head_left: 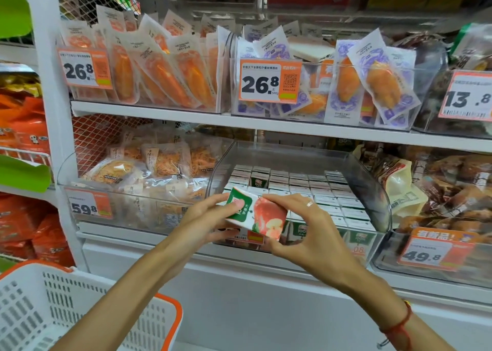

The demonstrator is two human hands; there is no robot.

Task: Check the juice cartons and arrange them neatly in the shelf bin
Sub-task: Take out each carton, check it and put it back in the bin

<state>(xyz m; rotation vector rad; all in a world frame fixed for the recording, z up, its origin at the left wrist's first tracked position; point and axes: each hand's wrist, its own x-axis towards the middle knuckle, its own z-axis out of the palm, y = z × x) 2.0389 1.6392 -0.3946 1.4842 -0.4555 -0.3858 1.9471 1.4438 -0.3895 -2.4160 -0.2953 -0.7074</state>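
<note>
**Ana:** Shop shelving fills the head view: white shelves [170,115] with clear bins of vacuum-packed snacks, orange price tags clipped to the fronts, and a white basket with an orange rim [87,308] down at 7 o'clock. Where are the cartons?

**Ben:** At centre, on the lower shelf. A clear shelf bin [372,188] holds rows of small juice cartons [319,191] standing upright, tops toward us, packed edge to edge. My guess is that the tight rows are the tidy state the task wants.

**Ana:** And the one out of line?

**Ben:** An apple juice carton [259,216] is held just in front of the bin's front lip, tipped on its side so the apple picture and the green panel face the camera. That tilt looks like checking: turning a face up to read it.

**Ana:** How are the hands?

**Ben:** Both grip it. The left hand [207,220] comes in from 8 o'clock, thumb on top of the green end, fingers underneath. The right hand [300,231] pinches the other end, fingers over the top edge and thumb below; a ring shows on one finger, a red cord [396,324] on that wrist.

**Ana:** Why two hands for something so small?

**Ben:** Probably so it can be rotated between fingertips without covering the print. I see a darker gap in the back rows, near 12 o'clock of the carton, but can't tell if that's its slot.
</note>
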